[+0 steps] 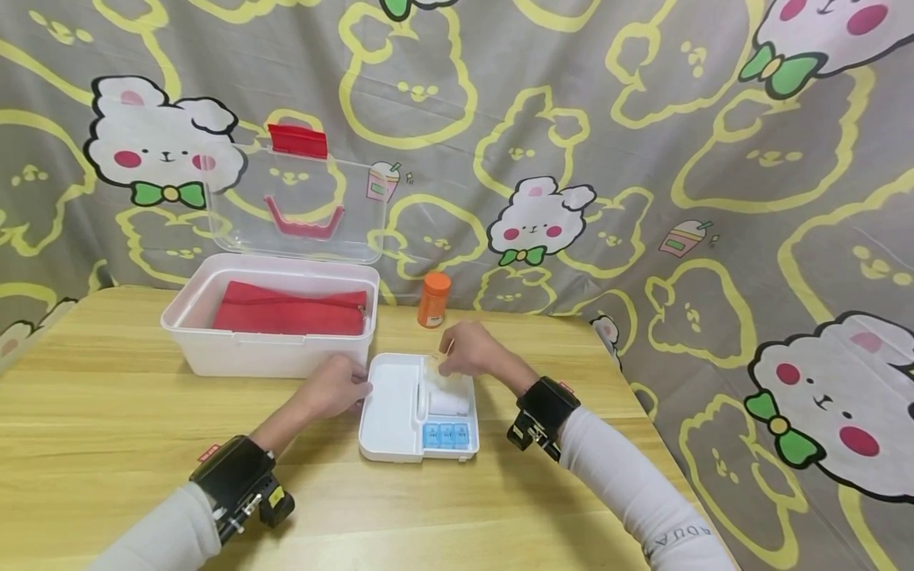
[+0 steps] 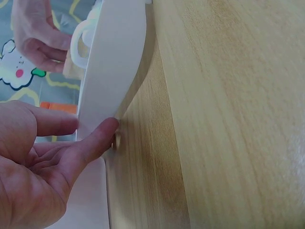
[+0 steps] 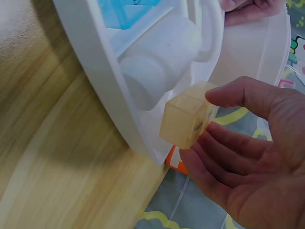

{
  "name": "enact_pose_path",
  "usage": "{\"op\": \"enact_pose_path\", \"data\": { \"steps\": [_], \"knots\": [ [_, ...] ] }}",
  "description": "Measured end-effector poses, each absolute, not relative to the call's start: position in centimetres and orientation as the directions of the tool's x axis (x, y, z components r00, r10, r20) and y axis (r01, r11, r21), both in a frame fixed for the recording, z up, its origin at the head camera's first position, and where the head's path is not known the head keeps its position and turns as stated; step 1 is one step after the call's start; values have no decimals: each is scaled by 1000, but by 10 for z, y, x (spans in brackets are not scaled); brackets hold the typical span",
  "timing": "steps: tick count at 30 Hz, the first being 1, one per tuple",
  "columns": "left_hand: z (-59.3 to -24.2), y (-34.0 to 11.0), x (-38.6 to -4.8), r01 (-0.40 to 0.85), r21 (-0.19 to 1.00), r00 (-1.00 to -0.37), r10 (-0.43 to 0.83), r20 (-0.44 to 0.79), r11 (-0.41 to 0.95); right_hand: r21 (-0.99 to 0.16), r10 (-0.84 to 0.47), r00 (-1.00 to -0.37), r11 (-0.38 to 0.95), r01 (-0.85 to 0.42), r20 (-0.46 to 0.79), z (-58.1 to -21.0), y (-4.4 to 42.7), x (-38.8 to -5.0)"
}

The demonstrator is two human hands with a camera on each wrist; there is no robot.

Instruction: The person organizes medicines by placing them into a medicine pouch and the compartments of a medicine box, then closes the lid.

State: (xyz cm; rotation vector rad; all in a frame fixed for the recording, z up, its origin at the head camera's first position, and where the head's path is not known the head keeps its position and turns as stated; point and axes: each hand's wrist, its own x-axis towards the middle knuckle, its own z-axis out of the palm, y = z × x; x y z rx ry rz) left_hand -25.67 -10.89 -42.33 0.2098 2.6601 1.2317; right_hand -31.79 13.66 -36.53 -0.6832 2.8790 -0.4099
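white sleeves (image 1: 621, 468), dark lettering (image 1: 681, 536) on the right one, meet black wrist cameras (image 1: 548, 406) with red tags (image 1: 209, 453).

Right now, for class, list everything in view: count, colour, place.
Table: one, yellowish, underneath
Curtain: one, patterned grey, background
Storage box: one, white, back left
Pouch: one, red, in storage box
Lid: one, clear, behind pouch
Latch, handle: one each, red, on lid
Case: one, white, on table
Bottle: one, orange, behind case
Compartments: three, blue, case's near right
Cylinder: one, white, inside case
Small box: one, yellowish, in right hand
Left hand: one, case's left edge
Right hand: one, above case
Wrist cameras: two, black, wrists
Sleeves: two, white, forearms
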Motion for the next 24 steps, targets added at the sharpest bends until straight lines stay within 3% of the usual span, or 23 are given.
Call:
{"op": "enact_pose_path", "data": {
  "steps": [24],
  "knots": [
    [-422,-110,-255,63,771,-969,223,-104,634,-248,-440,-884,885,-395,-160,-386,133,-316]
  ]
}}
